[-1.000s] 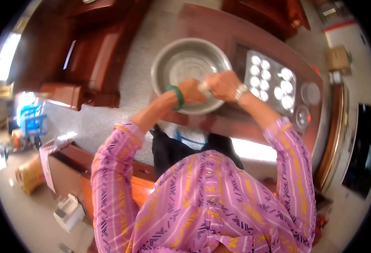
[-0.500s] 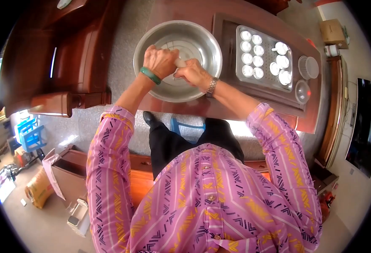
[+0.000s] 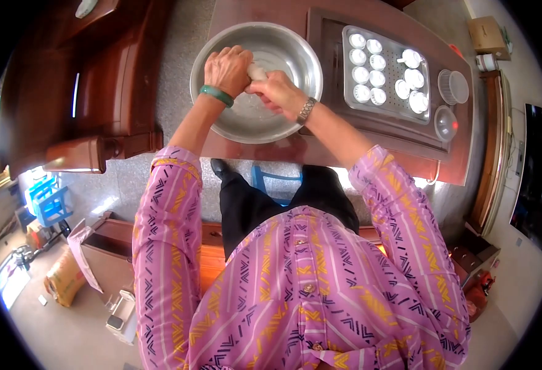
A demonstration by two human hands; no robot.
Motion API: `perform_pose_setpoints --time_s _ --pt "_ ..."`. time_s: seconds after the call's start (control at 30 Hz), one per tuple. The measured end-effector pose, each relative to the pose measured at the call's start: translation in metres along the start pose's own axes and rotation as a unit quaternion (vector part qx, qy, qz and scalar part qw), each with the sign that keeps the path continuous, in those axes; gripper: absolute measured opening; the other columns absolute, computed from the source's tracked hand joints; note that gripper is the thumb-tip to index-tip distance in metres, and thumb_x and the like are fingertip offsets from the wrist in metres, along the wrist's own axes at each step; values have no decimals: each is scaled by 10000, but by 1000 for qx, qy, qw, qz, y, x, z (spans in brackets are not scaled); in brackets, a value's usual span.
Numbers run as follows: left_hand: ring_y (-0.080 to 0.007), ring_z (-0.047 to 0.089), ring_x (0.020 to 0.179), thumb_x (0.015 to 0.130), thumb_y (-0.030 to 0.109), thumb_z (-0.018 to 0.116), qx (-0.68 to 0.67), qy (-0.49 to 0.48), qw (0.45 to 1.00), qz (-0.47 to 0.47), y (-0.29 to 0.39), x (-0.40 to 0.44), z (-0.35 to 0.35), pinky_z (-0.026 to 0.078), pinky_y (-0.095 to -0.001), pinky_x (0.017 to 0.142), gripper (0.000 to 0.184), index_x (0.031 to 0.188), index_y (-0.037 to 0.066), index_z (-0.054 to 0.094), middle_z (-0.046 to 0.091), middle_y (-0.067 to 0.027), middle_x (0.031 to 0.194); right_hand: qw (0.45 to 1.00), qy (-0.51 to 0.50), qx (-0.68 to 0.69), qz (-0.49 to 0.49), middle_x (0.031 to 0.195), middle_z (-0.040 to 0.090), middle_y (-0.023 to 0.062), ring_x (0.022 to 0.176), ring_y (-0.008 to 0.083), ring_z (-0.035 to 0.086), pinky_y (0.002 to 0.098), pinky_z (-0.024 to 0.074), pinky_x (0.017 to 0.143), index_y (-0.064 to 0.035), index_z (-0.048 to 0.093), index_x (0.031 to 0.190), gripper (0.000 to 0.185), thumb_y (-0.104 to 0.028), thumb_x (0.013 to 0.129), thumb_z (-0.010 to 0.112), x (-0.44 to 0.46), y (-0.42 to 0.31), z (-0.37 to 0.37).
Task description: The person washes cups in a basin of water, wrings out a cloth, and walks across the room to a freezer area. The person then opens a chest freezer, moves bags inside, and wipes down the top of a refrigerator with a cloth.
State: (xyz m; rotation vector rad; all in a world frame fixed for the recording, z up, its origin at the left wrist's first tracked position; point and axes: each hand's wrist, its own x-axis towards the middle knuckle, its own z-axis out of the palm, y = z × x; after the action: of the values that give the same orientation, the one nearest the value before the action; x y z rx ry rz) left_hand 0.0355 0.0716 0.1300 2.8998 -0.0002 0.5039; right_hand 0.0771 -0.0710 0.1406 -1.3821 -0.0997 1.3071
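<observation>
A wide steel basin (image 3: 255, 128) stands on the brown table in front of me, with a little water on its bottom. Over it, both my hands are closed round a bunched white cloth (image 3: 257, 72). My left hand (image 3: 228, 69), with a green bangle at the wrist, grips one end from above, knuckles up. My right hand (image 3: 278, 94), wearing a metal watch, wraps the other end beside it. Only a short stretch of the cloth shows between the two fists; the rest is hidden by my fingers.
Right of the basin, a metal tray (image 3: 387, 92) holds several small white cups (image 3: 360, 75) and a white pitcher (image 3: 411, 58). Two clear bowls, a ribbed one (image 3: 453, 86) and a smooth one (image 3: 445, 123), stand beyond it. A blue stool (image 3: 276, 180) is below the table edge.
My hands have risen slightly, and my left hand has turned so its back faces up more. The cloth stays gripped between them; the view has shifted a little.
</observation>
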Motion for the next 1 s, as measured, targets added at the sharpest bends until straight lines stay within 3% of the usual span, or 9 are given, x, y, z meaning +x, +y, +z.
perform_pose_setpoints --time_s 0.1,0.27,0.3,0.33,0.37,0.43,0.53,0.77,1.0 --pt "-287 588 749 651 167 617 21 -67 997 -16 -3 -3 6 441 -370 694 160 787 113 551 609 -117 857 973 33 -209 -88 603 473 -2 464 67 429 214 298 367 -23 500 834 257 -251 775 602 -6 -4 -13" --pt "-342 586 856 515 500 757 -227 -146 950 -153 0 -33 15 450 -426 725 694 1052 127 525 608 -185 907 989 30 10 -146 824 533 -10 680 84 523 229 415 542 -128 510 933 151 -221 820 544 -10 9 -18" --pt "-299 593 831 616 432 716 -258 -172 934 -177 1 -35 15 465 -393 739 540 1037 136 555 595 -150 924 992 24 24 -122 797 528 -22 665 67 514 226 415 536 -126 513 932 137 -210 825 533 -1 16 -28" --pt "-252 592 777 737 319 629 -223 -197 954 36 -8 -39 24 491 -334 719 301 980 145 586 564 -111 935 994 29 41 -93 794 535 -25 656 56 510 241 433 536 -114 520 975 172 -164 811 527 -8 8 -25" --pt "-246 592 731 762 342 602 -352 -209 908 -88 -5 -46 35 497 -350 650 289 957 130 583 571 -106 908 990 29 57 -123 732 521 -19 637 68 512 242 453 539 -89 525 1018 254 -126 767 521 -8 10 -24" --pt "-235 592 640 810 389 550 -656 -164 613 -409 8 -45 35 507 -380 514 307 910 100 576 584 -95 854 986 57 75 -139 841 550 28 714 129 558 280 486 588 -62 506 1028 290 -70 738 523 -7 6 -22" --pt "-179 581 592 856 394 491 -765 -91 444 -458 22 -50 29 514 -350 482 312 879 95 578 591 -64 759 979 59 79 -177 905 558 49 774 153 573 297 495 598 -67 491 1038 279 -101 766 545 -15 -7 -10" --pt "-118 560 630 827 378 555 -694 26 560 -452 48 -61 0 464 -259 512 274 882 110 563 583 -13 763 982 90 73 -147 916 568 53 783 162 590 314 518 594 -56 509 1025 276 -177 782 556 -22 0 8" --pt "-164 599 750 824 326 561 -789 39 421 -445 53 -62 -44 521 -348 540 329 1051 94 508 583 -60 926 965 6 118 -235 976 559 84 883 196 562 311 465 756 -13 521 1025 260 -105 787 466 -30 -17 17"
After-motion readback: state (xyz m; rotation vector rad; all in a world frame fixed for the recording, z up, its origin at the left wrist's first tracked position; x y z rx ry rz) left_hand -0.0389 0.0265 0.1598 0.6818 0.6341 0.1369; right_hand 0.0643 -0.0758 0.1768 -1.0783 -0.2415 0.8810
